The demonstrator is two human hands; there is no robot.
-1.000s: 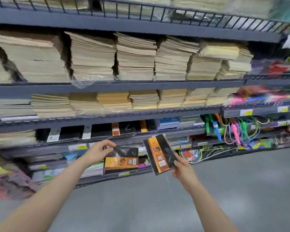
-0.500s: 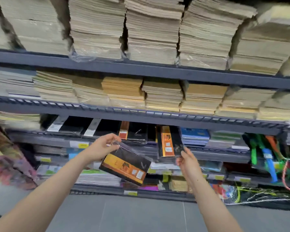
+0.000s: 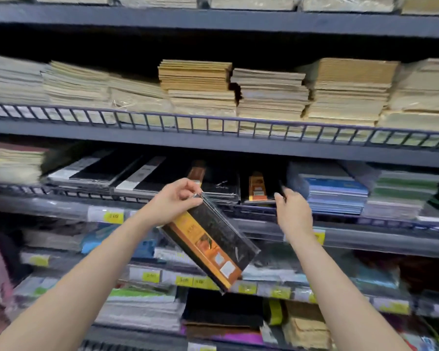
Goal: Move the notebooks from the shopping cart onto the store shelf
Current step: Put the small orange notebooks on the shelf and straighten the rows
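Note:
My left hand [image 3: 174, 200] pinches the top corner of a black-and-orange notebook [image 3: 211, 241] in clear wrap; it hangs tilted in front of the shelf [image 3: 238, 144]. A second black-and-orange notebook [image 3: 257, 187] lies flat on the middle shelf on top of a pile of the same kind. My right hand [image 3: 293, 211] is at that shelf's front edge, just right of this notebook, fingers loosely extended and holding nothing. The shopping cart is out of view.
Black notebooks [image 3: 127, 172] lie left of the orange ones, and blue and green stacks [image 3: 340, 191] lie to the right. Tan paper stacks [image 3: 198, 87] fill the shelf above behind a wire rail. Lower shelves carry mixed stationery and yellow price tags [image 3: 150, 276].
My right hand has set its notebook down on the middle shelf and let go. The left-hand notebook has swung to hang more steeply. The view has moved closer to the shelves.

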